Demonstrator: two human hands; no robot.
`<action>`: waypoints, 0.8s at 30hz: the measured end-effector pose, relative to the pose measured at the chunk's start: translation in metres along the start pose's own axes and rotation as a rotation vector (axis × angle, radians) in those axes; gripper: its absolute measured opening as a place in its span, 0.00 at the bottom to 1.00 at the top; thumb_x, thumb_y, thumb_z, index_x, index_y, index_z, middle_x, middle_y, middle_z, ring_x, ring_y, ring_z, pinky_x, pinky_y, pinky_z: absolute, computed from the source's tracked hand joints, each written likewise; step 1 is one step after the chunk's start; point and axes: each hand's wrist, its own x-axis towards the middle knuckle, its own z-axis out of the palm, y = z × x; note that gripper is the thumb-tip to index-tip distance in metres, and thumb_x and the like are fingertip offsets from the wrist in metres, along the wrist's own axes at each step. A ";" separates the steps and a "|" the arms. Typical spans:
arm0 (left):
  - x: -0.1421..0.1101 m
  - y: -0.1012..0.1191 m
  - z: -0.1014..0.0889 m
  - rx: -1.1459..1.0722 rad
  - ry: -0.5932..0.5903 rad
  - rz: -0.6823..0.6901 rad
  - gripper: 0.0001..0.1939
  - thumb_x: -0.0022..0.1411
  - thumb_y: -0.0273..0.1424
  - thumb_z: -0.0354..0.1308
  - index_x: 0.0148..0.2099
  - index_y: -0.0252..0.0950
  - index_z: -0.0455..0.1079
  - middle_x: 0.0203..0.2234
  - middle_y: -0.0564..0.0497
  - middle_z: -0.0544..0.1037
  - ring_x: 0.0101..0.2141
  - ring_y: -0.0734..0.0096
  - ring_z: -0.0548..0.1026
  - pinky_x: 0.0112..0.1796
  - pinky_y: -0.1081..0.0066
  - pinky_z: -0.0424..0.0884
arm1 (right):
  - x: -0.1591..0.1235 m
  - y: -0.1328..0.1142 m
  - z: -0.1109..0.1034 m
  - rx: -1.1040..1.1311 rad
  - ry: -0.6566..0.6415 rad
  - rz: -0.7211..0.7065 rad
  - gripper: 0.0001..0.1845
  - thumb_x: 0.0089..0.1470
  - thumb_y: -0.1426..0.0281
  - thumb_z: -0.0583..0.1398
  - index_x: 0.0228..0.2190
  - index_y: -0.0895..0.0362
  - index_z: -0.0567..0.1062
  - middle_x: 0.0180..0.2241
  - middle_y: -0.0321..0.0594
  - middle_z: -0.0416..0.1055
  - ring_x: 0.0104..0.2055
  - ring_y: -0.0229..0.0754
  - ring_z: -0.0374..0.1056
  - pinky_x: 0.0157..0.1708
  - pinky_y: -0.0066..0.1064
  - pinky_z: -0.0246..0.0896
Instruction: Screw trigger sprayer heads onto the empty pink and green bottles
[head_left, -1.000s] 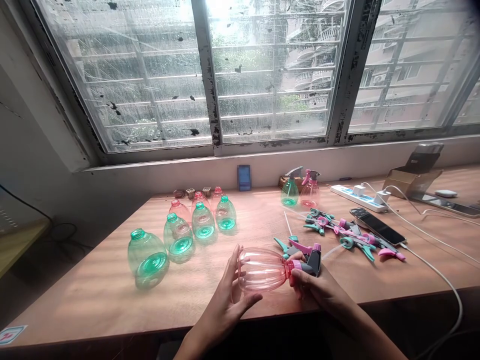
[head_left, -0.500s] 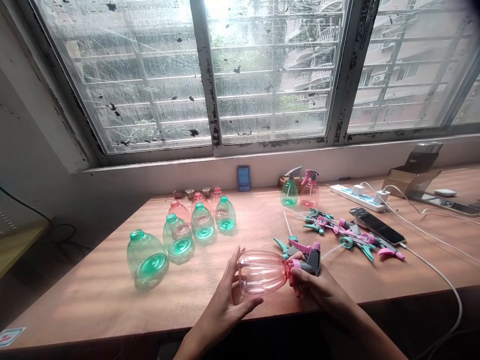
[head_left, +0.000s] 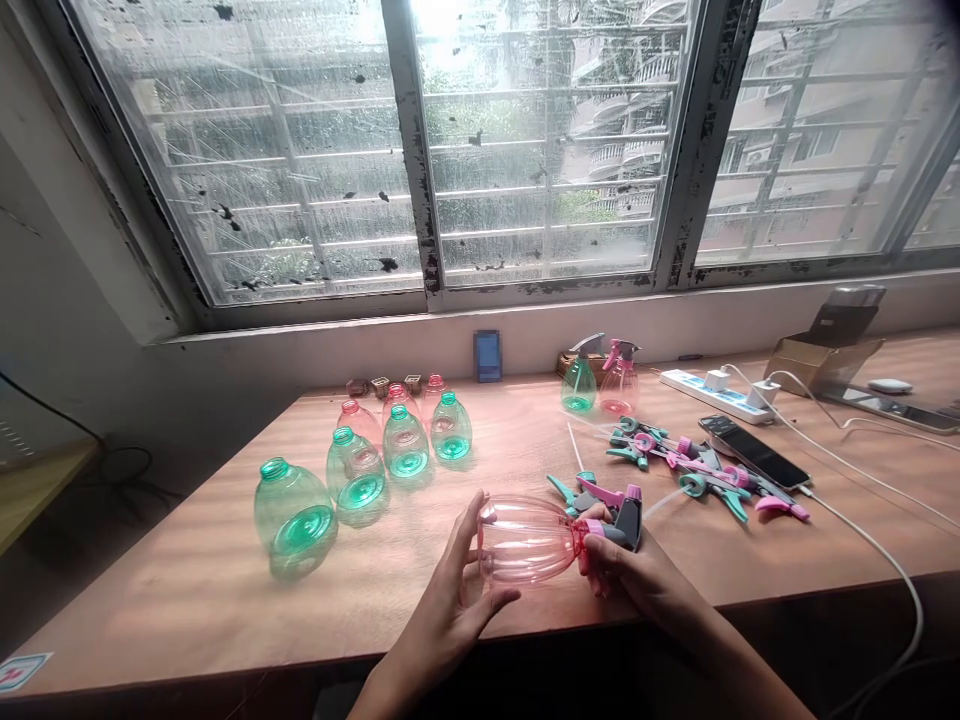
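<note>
Probably light, the ribbed pink plastic bottle [head_left: 525,545] sits between my cupping left hand [head_left: 459,592] and my right hand [head_left: 624,566], gripping its sturdier neck end.

Open green bottles [head_left: 296,515]: four. Open pink bottles [head_left: 356,419]: three. Standing green spray bottle [head_left: 578,390]: one. Standing pink spray bottle [head_left: 619,392]: one. Held pink spray bottle [head_left: 525,540]: one. Hands [head_left: 457,590]: two. Loose spray heads [head_left: 701,466]: several; overlap prevents an exact count. Power strip [head_left: 686,388]: one. White plugs [head_left: 763,395]: two. Blue-screened device [head_left: 487,356]: one.
</note>
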 end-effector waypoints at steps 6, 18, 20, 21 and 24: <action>0.000 -0.004 -0.002 -0.048 0.007 -0.025 0.51 0.61 0.39 0.69 0.74 0.58 0.39 0.73 0.47 0.47 0.67 0.46 0.58 0.63 0.51 0.62 | 0.000 -0.002 0.001 -0.023 -0.025 0.016 0.18 0.56 0.59 0.68 0.36 0.55 0.68 0.25 0.36 0.77 0.21 0.37 0.69 0.22 0.28 0.61; 0.000 -0.007 -0.001 -0.006 0.015 -0.002 0.46 0.66 0.39 0.65 0.74 0.60 0.39 0.73 0.50 0.50 0.69 0.50 0.54 0.66 0.49 0.53 | 0.000 -0.003 0.001 -0.027 -0.007 0.017 0.18 0.56 0.59 0.69 0.36 0.54 0.68 0.25 0.35 0.76 0.21 0.37 0.69 0.21 0.28 0.61; -0.001 -0.004 -0.002 -0.021 0.018 -0.039 0.49 0.64 0.41 0.67 0.74 0.58 0.37 0.73 0.48 0.50 0.67 0.48 0.58 0.66 0.49 0.55 | -0.001 -0.002 0.000 -0.038 -0.003 0.025 0.18 0.56 0.59 0.69 0.37 0.55 0.68 0.26 0.36 0.77 0.21 0.37 0.69 0.22 0.28 0.62; -0.001 -0.003 -0.002 -0.034 0.020 -0.064 0.50 0.63 0.42 0.67 0.74 0.57 0.38 0.73 0.47 0.50 0.65 0.47 0.61 0.65 0.49 0.57 | -0.001 -0.002 0.000 -0.044 -0.003 0.032 0.18 0.56 0.59 0.69 0.38 0.55 0.68 0.26 0.36 0.77 0.21 0.37 0.69 0.22 0.29 0.62; 0.000 -0.004 -0.004 -0.074 0.015 -0.122 0.48 0.62 0.43 0.68 0.74 0.54 0.42 0.73 0.45 0.48 0.63 0.44 0.64 0.63 0.49 0.62 | -0.001 -0.003 0.001 -0.050 -0.003 0.036 0.19 0.55 0.59 0.70 0.38 0.55 0.68 0.25 0.35 0.76 0.21 0.37 0.69 0.22 0.29 0.62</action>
